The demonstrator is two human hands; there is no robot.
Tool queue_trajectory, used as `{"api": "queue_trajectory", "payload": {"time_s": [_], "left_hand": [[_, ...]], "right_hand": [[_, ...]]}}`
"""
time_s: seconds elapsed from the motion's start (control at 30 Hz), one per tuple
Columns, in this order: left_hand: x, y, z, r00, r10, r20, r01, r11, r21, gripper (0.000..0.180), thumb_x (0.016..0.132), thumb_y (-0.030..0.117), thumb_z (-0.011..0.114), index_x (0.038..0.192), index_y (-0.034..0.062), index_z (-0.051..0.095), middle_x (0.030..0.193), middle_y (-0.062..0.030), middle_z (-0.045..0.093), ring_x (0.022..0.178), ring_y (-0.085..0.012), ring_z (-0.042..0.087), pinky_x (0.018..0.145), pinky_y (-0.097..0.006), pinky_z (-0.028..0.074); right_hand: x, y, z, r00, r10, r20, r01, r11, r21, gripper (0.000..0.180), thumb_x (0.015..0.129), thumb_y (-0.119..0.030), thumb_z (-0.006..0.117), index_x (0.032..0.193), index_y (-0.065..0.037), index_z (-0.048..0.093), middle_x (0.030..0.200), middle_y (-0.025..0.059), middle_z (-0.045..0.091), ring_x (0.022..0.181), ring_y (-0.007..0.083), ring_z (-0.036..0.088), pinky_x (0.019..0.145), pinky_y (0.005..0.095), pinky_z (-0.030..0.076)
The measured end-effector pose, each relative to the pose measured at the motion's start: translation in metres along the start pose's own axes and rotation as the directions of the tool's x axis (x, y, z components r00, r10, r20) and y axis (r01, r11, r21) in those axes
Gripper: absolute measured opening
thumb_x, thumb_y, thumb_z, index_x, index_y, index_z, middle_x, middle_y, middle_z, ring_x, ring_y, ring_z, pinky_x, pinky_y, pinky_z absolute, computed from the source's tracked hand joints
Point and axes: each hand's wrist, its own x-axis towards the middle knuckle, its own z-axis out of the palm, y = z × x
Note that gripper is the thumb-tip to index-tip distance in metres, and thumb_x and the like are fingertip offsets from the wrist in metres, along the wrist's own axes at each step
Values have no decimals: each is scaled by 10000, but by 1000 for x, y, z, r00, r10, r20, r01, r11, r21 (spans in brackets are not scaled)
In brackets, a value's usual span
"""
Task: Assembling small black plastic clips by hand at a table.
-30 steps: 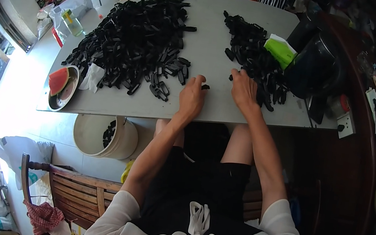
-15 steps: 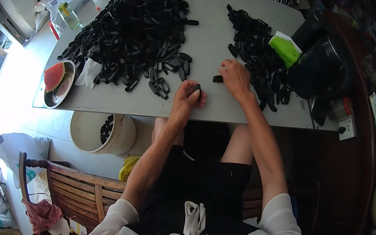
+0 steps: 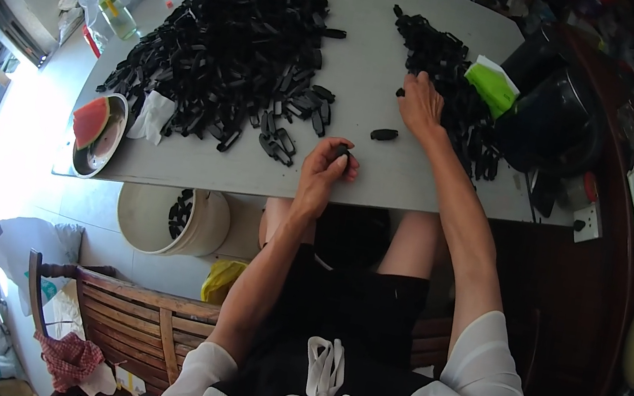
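- Now right hand (image 3: 423, 107) has reached the small pile (image 3: 428, 49), grip unclear
- so one black piece (image 3: 384, 134) lies free, left of that pile
- left hand (image 3: 323, 169) pinching a second piece (image 3: 344, 152)

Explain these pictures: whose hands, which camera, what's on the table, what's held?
No robot here: a person works bare-handed. Every picture comes from the left of two head-worn fisheye cameras looking down, so straight edges bend. On the pale table lie a large heap of small black pieces on the left, a smaller heap on the right, one loose piece between the hands, and a dish with a watermelon slice. The left hand holds a black piece. The right hand is at the smaller heap; whether it grips anything is unclear.
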Motion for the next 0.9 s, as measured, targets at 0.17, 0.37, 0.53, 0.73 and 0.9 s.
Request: {"api": "queue_trajectory", "payload": {"time_s": [0.17,0.37,0.53,0.73,0.9], "left_hand": [[-4,1,-10,1000,0,-7,-1,987,-159,214,930,82,445,1130,23,491,875,-80,590,766,-135,561,743,-264,465],[-3,-1,-12,999,0,-33,-9,956,-292,191,922,72,460,1108,38,483,885,-61,570,754,-137,543,735,-272,456],[-5,6,-10,996,61,-58,-67,991,-113,220,850,35,562,1059,48,498,761,14,487,597,-64,433,557,-189,350],[-9,8,18,996,-23,-87,48,954,297,249,815,17,587,1063,34,593,644,72,431,565,-14,372,501,-164,274],[-12,5,11,983,26,-184,1,989,146,305,831,46,599,1135,24,594,713,48,509,589,-25,401,518,-163,299]], "right_hand": [[-60,-17,-88,903,10,429,-352,591,726,205,735,-98,684,860,-2,552,691,61,611,670,142,590,609,279,465],[-172,-47,-103,741,-283,608,-224,750,623,223,765,-169,677,865,-9,558,782,137,630,738,293,621,650,377,478],[-129,-48,-92,964,-41,264,-127,801,585,198,787,-127,631,943,-24,565,881,141,629,809,331,602,689,403,473],[-71,-43,-33,966,150,209,-207,935,288,192,793,-140,625,944,-33,574,867,148,627,779,332,601,660,411,465],[-102,-58,-48,920,-56,387,-337,387,858,171,786,-148,637,771,10,573,642,37,552,591,136,501,556,307,412]]}}
